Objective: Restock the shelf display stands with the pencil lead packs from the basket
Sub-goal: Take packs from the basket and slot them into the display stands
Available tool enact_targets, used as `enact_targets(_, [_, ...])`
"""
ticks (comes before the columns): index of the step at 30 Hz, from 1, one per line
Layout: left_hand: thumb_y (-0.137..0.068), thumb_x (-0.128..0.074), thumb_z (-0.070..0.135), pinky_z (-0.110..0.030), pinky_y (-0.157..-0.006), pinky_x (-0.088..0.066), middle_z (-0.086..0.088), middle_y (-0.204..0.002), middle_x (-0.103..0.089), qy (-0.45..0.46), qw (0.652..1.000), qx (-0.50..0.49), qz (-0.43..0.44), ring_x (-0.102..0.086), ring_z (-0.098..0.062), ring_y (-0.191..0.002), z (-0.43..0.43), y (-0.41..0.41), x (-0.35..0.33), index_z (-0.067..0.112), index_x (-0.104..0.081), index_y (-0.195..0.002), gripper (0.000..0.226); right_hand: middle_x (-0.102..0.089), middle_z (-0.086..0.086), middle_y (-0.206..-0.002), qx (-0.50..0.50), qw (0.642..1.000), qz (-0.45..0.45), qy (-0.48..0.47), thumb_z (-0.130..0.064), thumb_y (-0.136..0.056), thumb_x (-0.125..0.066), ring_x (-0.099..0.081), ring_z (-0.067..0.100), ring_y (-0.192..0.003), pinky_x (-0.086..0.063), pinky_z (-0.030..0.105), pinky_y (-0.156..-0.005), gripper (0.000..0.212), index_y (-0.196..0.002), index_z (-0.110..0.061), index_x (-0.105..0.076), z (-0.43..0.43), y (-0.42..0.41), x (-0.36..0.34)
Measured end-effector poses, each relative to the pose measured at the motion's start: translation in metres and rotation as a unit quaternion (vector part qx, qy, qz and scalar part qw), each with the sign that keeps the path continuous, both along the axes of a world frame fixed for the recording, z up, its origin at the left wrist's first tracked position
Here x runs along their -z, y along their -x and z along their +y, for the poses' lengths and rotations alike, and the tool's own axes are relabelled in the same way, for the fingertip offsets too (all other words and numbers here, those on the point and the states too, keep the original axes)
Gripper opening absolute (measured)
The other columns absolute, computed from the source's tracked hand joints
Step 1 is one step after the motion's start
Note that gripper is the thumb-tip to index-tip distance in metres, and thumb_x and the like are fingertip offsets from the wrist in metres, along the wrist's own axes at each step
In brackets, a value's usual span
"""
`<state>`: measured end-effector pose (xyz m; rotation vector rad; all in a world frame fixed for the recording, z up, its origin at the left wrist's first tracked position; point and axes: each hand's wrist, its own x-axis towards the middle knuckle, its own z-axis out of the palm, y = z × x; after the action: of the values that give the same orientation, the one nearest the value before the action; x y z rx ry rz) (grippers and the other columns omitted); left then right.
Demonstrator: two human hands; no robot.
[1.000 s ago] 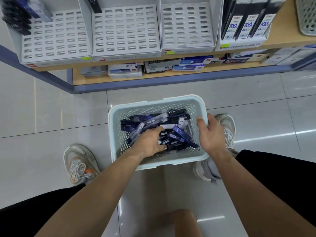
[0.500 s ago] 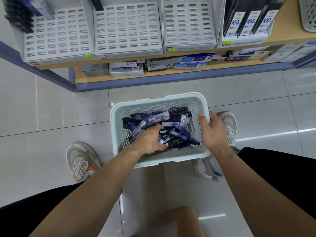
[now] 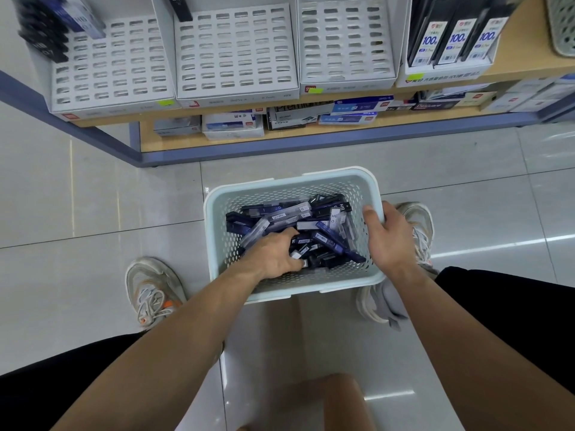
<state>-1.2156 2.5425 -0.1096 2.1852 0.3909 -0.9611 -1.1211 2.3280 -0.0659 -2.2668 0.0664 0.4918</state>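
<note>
The left hand (image 3: pixel 273 256) lay inside the basket (image 3: pixel 280 183), fingers curled down among the pencil lead packs (image 3: pixel 280 216); whether they gripped any could not be told. The right hand (image 3: pixel 390 241) clasped the basket's right rim. Gathering several packs aligned, with the basket steadied, seemed wisest.

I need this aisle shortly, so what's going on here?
A person is over a basket on the floor, restocking. The left hand is down in the packs, fingers curled into the pile. The right hand has a grip on the basket's right rim. No pack is lifted out yet. The stands on the shelf are mostly bare, with a few packs near their tops.
</note>
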Motion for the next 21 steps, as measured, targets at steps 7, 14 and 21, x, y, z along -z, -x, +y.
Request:
enact_targets(7, [-0.089, -0.066, 0.054, -0.029, -0.083, -0.044, 0.0, -0.086, -0.068, -0.047, 0.997, -0.058, -0.029, -0.064, -0.024, -0.096, 0.005, 0.001, 0.001, 0.026, -0.042, -0.148, 0.07, -0.054, -0.007, -0.064, 0.001, 1.0, 0.004, -0.001, -0.044, -0.101, -0.046, -0.05, 0.01, -0.058, -0.037, 0.031, -0.057, 0.029, -0.077, -0.03, -0.05, 0.0, 0.0, 0.0])
enact_targets(14, [-0.088, -0.074, 0.043, -0.027, -0.071, -0.048, -0.004, -0.106, -0.071, 0.007, 0.986, -0.153, -0.07, -0.062, -0.012, -0.069, 0.013, -0.001, -0.021, 0.018, -0.043, -0.149, 0.074, -0.058, -0.006, -0.07, -0.031, 0.999, -0.002, 0.041, -0.044, -0.102, -0.043, -0.055, 0.012, -0.064, -0.034, 0.026, -0.054, 0.029, -0.088, -0.022, -0.053, -0.001, -0.001, -0.003])
enact_targets(21, [-0.089, -0.075, 0.037, -0.029, -0.07, -0.054, -0.009, -0.113, -0.072, 0.042, 0.966, -0.228, -0.112, -0.072, -0.023, -0.083, 0.007, -0.003, -0.052, 0.014, -0.049, -0.142, 0.064, -0.06, 0.013, -0.122, -0.047, 0.993, -0.046, 0.095, -0.032, -0.095, -0.057, -0.059, 0.034, -0.106, -0.049, 0.043, -0.09, 0.039, -0.128, -0.01, -0.054, -0.002, 0.003, -0.032])
